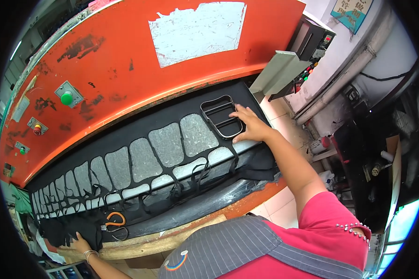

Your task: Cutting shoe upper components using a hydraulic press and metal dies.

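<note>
My right hand [247, 122] grips the right side of a metal cutting die [203, 109], thumb at its lower corner and fingers along its upper edge. The die is a rounded frame with crossbars, lying flat on a black sheet [232, 90]. A long row of matching rounded openings runs leftward through that sheet, showing a grey surface [199, 135] underneath. At the lower left my left hand [81, 242] rests with spread fingers on a dark heap of black sheet pieces [67, 229]; part of the hand is hidden against it.
An orange machine beam [125, 60] with green and red buttons rises behind the bed. An orange-handled tool [116, 216] lies beside the heap. A wooden strip [163, 242] edges the near side. A control box [310, 38] stands at the right end.
</note>
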`<state>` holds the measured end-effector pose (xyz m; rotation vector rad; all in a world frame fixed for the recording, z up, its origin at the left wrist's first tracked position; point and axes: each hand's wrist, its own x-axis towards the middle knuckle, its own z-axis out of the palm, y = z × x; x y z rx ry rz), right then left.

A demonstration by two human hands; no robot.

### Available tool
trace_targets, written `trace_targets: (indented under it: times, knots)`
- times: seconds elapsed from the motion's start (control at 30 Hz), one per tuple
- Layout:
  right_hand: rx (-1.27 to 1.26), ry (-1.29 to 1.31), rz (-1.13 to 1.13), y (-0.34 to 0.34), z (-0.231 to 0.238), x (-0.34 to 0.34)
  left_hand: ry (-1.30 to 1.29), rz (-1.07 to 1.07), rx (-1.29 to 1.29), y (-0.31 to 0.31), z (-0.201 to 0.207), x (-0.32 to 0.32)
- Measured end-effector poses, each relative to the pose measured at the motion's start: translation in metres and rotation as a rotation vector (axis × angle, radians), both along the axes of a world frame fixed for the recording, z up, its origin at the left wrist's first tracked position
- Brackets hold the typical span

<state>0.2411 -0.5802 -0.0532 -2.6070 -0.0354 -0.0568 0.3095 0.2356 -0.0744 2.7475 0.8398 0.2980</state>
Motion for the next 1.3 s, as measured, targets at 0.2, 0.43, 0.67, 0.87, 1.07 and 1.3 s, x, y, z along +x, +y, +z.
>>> trace_targets:
  times: [0.2, 0.43, 0.67, 0.87, 1.07, 1.3]
  knots:
    - [0.044, -0.006, 0.021, -0.006, -0.007, 0.000, 0.106, 0.070, 0.303, -0.015, -0.018, 0.004]
    - [0.005, -0.018, 0.030, -0.013, -0.005, 0.014, 0.104, 0.107, 0.357, -0.023, -0.010, 0.013]
    - [-0.252, -0.057, -0.242, 0.022, 0.041, 0.014, -0.120, -0.020, 0.421, -0.117, 0.074, 0.054]
    - [0.166, -0.446, 0.188, 0.187, 0.087, 0.124, -0.269, -0.127, -0.334, -0.044, 0.076, 0.177]
    - [0.251, -0.701, 0.322, 0.302, 0.145, 0.234, -0.765, 0.005, -0.543, -0.067, 0.112, 0.319]
    - [0.041, -0.737, 0.208, 0.351, 0.143, 0.278, -0.729, -0.044, -0.734, 0.030, 0.135, 0.394]
